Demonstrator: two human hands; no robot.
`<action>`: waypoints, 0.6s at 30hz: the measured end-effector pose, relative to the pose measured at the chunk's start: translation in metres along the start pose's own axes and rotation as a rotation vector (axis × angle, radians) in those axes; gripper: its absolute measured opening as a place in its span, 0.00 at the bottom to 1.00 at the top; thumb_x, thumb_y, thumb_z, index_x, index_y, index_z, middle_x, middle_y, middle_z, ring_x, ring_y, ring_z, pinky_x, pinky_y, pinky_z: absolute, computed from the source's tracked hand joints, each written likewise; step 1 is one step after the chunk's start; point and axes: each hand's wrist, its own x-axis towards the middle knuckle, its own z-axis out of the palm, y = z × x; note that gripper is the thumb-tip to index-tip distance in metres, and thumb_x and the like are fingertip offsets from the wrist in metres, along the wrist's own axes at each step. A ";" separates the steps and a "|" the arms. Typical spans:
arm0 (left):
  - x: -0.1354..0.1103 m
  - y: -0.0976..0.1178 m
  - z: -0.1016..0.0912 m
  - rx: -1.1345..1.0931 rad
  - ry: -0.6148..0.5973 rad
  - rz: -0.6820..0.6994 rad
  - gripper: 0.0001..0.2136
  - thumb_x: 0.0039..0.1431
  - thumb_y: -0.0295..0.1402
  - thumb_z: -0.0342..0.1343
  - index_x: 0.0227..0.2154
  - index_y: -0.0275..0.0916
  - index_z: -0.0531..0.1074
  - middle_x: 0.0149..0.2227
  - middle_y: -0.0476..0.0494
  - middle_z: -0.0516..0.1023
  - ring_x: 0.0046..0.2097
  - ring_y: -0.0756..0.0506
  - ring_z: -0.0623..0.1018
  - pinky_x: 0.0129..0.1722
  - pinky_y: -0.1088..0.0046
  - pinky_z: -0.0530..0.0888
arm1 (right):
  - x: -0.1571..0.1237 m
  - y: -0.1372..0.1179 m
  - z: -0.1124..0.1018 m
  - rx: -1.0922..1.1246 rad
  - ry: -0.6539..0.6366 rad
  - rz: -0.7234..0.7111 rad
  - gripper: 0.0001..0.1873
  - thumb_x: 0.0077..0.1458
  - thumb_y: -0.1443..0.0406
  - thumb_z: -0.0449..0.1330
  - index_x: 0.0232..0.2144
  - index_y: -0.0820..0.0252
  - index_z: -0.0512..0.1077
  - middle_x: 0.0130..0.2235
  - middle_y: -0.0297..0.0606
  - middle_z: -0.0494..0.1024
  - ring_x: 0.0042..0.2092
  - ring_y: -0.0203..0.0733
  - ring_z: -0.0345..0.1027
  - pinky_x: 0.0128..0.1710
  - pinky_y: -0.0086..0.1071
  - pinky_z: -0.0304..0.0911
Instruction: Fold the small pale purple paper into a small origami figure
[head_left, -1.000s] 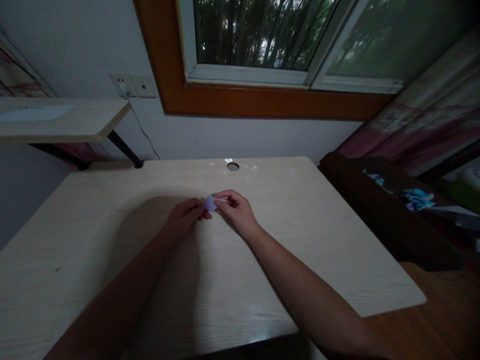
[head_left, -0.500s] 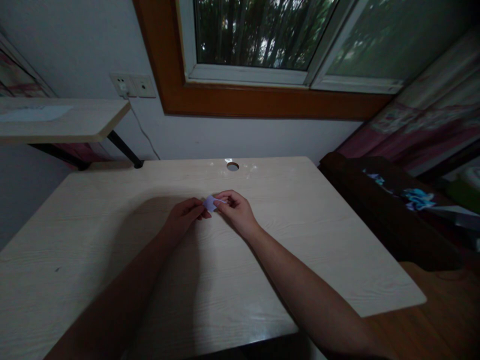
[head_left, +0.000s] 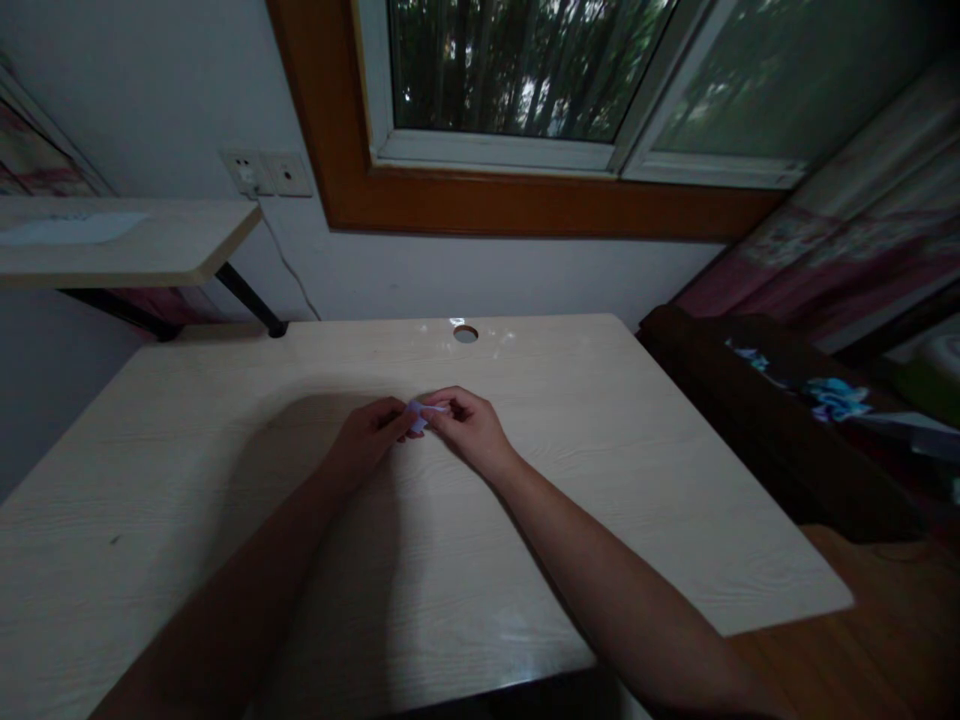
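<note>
Between my two hands is a small piece of folded pale purple paper, just above or on the pale wood-grain table. My left hand pinches its left side between thumb and fingers. My right hand grips the right side the same way, thumb on top. Much of the paper is hidden behind the fingers, so its full shape does not show.
A round cable hole lies near the table's back edge. At the left a raised shelf on black legs holds a white sheet. Behind are a wall socket with a cord and a window. Dark furniture stands right.
My right hand has shifted slightly down and left, closer to my left hand. Less of the paper shows between the fingers now.
</note>
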 end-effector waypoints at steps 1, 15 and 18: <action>0.000 -0.001 0.000 0.002 -0.003 0.000 0.15 0.58 0.46 0.56 0.32 0.38 0.76 0.31 0.45 0.81 0.32 0.47 0.76 0.34 0.74 0.72 | 0.000 0.000 0.000 0.003 -0.002 -0.002 0.13 0.53 0.56 0.65 0.36 0.58 0.76 0.32 0.36 0.79 0.31 0.36 0.71 0.34 0.30 0.66; 0.001 -0.004 0.000 0.007 -0.039 -0.021 0.14 0.57 0.45 0.58 0.31 0.37 0.75 0.30 0.45 0.81 0.33 0.46 0.79 0.36 0.72 0.73 | 0.000 -0.001 0.000 -0.058 0.027 -0.069 0.09 0.56 0.59 0.62 0.36 0.57 0.75 0.28 0.33 0.76 0.29 0.35 0.70 0.32 0.29 0.64; 0.001 0.001 0.000 0.083 -0.061 -0.014 0.14 0.57 0.45 0.58 0.31 0.37 0.75 0.30 0.45 0.81 0.34 0.45 0.79 0.36 0.72 0.72 | -0.001 -0.002 0.001 -0.104 0.007 -0.088 0.07 0.57 0.60 0.62 0.35 0.57 0.75 0.28 0.33 0.76 0.29 0.35 0.70 0.32 0.28 0.64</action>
